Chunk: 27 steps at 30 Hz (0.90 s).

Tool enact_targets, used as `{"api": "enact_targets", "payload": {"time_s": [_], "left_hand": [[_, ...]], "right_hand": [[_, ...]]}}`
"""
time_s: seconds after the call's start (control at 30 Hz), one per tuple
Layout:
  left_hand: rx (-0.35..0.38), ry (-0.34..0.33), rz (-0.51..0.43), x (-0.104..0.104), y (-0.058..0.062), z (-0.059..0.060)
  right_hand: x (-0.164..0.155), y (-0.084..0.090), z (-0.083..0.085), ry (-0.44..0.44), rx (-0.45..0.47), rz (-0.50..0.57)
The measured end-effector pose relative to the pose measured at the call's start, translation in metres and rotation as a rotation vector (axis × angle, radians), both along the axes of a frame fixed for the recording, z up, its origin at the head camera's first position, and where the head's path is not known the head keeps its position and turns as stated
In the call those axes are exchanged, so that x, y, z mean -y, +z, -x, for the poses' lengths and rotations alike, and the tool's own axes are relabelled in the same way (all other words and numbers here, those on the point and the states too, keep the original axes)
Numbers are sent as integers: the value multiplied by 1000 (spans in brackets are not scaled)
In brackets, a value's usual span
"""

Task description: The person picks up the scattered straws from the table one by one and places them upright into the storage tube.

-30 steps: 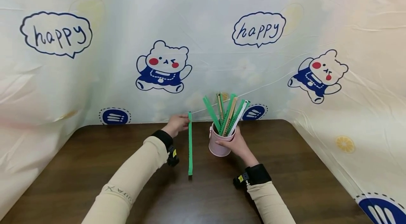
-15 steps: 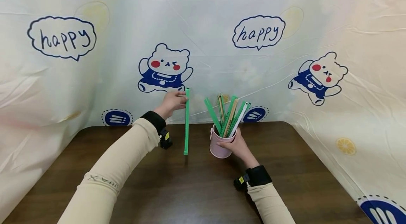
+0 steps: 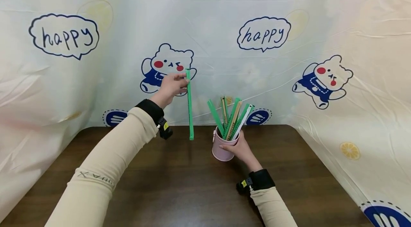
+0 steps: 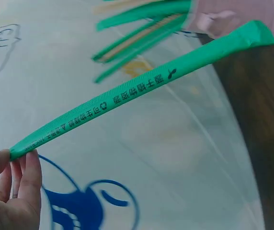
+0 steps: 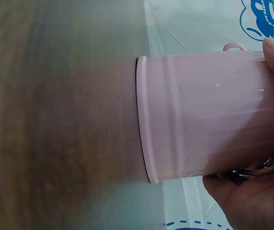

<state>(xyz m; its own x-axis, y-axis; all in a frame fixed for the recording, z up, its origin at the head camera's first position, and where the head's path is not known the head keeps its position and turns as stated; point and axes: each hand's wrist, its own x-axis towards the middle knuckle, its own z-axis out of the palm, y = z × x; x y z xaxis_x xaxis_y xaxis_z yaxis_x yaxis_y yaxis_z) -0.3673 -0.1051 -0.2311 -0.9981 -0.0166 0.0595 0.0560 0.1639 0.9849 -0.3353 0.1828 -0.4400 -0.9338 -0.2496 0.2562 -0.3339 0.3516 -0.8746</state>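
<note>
In the head view my left hand (image 3: 172,87) is raised in front of the backdrop, pinching the top end of a long straw in a green printed wrapper (image 3: 190,112). The straw hangs nearly upright, its lower end above the table's far part. The left wrist view shows thumb and fingers on one tip of the straw (image 4: 127,95). My right hand (image 3: 240,149) grips the side of a small pink bucket (image 3: 219,151); the right wrist view shows fingers and thumb around the bucket (image 5: 204,115). Several wrapped straws (image 3: 232,121), green, brown and white, stand in it.
The dark wooden table (image 3: 179,191) stretches beneath both arms. Behind its far edge hangs a pale backdrop cloth (image 3: 212,23) printed with bears and speech bubbles. More of the cloth drops along the right side.
My left hand has risen, carrying the green-wrapped straw upward and away from the table. The right hand and the pink bucket have stayed in place.
</note>
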Motion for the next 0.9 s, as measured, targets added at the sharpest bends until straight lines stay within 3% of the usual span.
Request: {"api": "enact_targets", "payload": {"time_s": [0.17,0.33,0.47,0.67,0.77,0.9], "left_hand": [[-53,6,-60,-12,18,-2],[-69,-6,-144,-34,20,-3],[-100,-31,-206,-53,15,-2],[-142,-111,-222,-82,3,-1],[-153,-149,-198,-94,-7,-2],[-161,-191,-87,-106,-25,-2]], "right_hand": [[-1,-1,2,10,-36,4],[-4,-1,3,-8,-85,-14],[-4,1,4,16,-53,5],[-4,2,4,3,9,9],[-3,1,4,3,14,-7],[-1,0,4,10,4,-6]]}}
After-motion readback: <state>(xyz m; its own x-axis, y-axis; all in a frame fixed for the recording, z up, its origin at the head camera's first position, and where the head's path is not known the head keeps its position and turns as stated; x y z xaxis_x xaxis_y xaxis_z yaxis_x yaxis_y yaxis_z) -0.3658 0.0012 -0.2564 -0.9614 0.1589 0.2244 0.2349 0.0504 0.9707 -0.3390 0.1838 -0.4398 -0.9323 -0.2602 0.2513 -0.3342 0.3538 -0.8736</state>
